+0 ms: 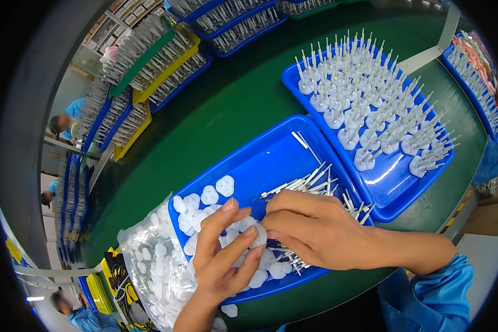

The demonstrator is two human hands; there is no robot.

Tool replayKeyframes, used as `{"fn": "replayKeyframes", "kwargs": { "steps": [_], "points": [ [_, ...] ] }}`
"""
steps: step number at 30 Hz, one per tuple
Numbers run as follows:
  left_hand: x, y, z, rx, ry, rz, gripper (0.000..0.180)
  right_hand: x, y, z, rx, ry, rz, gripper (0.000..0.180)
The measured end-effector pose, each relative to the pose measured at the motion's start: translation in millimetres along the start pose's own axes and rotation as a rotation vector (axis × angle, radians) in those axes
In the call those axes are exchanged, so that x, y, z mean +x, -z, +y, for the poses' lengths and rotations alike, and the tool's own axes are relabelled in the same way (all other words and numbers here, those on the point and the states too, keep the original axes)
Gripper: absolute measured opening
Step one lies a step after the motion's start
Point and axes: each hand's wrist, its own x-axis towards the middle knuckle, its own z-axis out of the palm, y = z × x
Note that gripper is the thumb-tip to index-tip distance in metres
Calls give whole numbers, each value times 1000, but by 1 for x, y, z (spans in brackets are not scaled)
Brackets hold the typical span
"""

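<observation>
Nearest to me is a blue sleeve (442, 293), pushed up at the wearer's right forearm. Ahead of it, the two hands meet over the near part of a work tray. The left hand (224, 265), palm partly turned up, pinches one white disc (258, 236) between its fingertips; at least one finger is extended clear of it. The disc is tilted, seen as an oval with its longer axis running roughly up and down the view. The right hand (321, 229) is narrow, its fingers curled and tips at the disc's right edge; whether they grip a pin I cannot tell. Left of the tray lies a clear bag (157, 260) of white pieces. Inside the blue work tray (243, 152), loose discs (193, 213) occupy the left end, and white pins (315, 182) lie toward the right end, many slanting up to the right. Beyond, on the green table (205, 122), a second blue tray (384, 193) carries rows of white-based assemblies (365, 122), shafts pointing upward. Farther off, stacked trays (155, 66) hold similar thin pieces, and a person in blue (72, 113) is visible at far left.
</observation>
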Motion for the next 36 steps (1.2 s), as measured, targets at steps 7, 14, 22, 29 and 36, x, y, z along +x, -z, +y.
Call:
{"fn": "replayKeyframes", "kwargs": {
  "steps": [7,14,22,29,36],
  "points": [
    [-5,2,6,-1109,804,195,26,-9,13,-14,127,-102,-63,23],
    [-5,-2,23,-651,810,-19,30,-53,32,-40,-374,-114,209,20],
    [-4,17,-22,593,532,-301,34,-79,93,-1,-941,-663,378,6],
    [4,22,-18,557,579,-305,28,-81,93,7,-1101,-722,422,11],
    [2,27,-19,469,609,-294,31,-73,89,-31,-925,-789,519,11]
  ]
}}
